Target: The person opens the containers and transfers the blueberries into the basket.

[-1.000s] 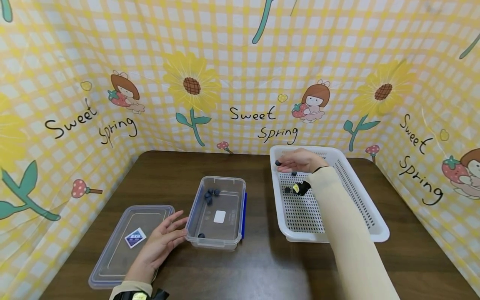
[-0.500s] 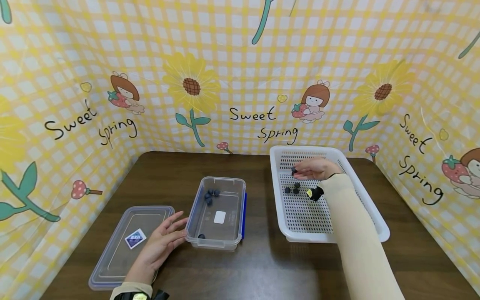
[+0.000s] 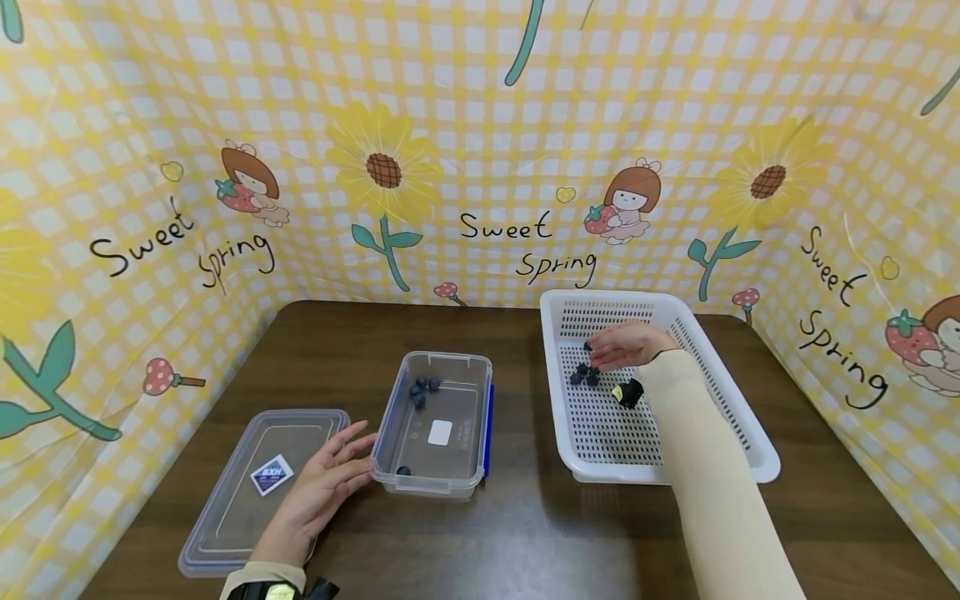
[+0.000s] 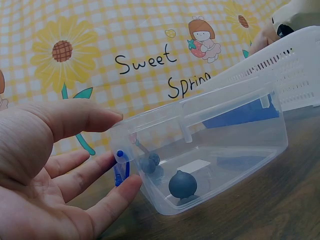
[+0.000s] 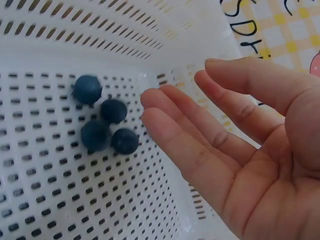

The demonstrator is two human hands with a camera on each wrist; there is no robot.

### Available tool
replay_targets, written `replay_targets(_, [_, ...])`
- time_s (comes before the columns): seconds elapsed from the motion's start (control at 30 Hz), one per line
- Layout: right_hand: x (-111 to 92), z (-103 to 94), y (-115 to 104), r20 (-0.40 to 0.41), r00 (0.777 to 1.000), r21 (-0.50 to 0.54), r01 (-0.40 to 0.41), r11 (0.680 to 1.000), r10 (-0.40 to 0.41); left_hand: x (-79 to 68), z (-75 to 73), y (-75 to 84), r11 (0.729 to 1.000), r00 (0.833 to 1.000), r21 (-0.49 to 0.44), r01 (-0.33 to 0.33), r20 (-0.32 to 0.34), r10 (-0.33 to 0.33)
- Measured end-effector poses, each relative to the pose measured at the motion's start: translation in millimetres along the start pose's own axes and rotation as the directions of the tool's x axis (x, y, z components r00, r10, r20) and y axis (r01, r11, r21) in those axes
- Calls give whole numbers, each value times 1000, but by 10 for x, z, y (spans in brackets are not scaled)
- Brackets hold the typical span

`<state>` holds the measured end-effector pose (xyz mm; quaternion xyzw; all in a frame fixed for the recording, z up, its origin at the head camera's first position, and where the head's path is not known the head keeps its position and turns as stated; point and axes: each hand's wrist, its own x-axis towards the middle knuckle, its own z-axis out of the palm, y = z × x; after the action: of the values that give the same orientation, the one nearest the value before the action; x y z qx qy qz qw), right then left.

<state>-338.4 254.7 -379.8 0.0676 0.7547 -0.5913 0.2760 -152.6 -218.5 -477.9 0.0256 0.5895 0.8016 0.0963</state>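
My right hand [image 3: 628,344] is inside the white perforated basket [image 3: 611,477], palm turned sideways and fingers extended. Nothing is held between thumb and fingers in the right wrist view. Several blueberries [image 5: 96,135] lie clustered on the basket floor just beyond those fingertips. My left hand [image 3: 322,492] is beside the clear plastic box [image 3: 431,485]; its thumb touches the rim and its loosely spread fingers rest near a blue latch [image 4: 120,167]. Inside the box, several blueberries [image 3: 418,402] gather at the far left, and one blueberry [image 4: 182,185] sits at the near left corner.
A clear lid [image 3: 232,525] with a blue-and-white sticker lies on the dark wooden table [image 3: 517,533], left of the box and partly behind my left hand. Checked yellow cloth [image 3: 480,167] stands around the table's back and sides.
My right hand moved from the basket's far left rim back rightward, then dipped slightly. One blueberry in the basket shifted left toward the others. My left hand and the box stayed put.
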Motion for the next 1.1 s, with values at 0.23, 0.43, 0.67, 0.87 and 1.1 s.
replay_targets(0.23, [-61,142,-291,88,995,15,54,998,-55,5,-17,13,1000,1000,14,8,-5,-8])
replay_targets(0.43, [-58,392,-645,135,984,-22,118,993,-114,-7,-27,16,1000,1000,6,7,-11,-7])
replay_targets(0.67, [-36,845,-904,214,965,-34,164,986,-154,-20,-31,33,1000,1000,-6,-4,-7,4])
replay_targets(0.87, [23,1313,-942,306,941,-101,180,979,-141,-22,-33,52,1000,1000,-3,-3,-9,3])
replay_targets(1.1, [108,1830,-831,424,902,-153,166,974,-87,-16,-36,20,1000,999,9,-25,21,25])
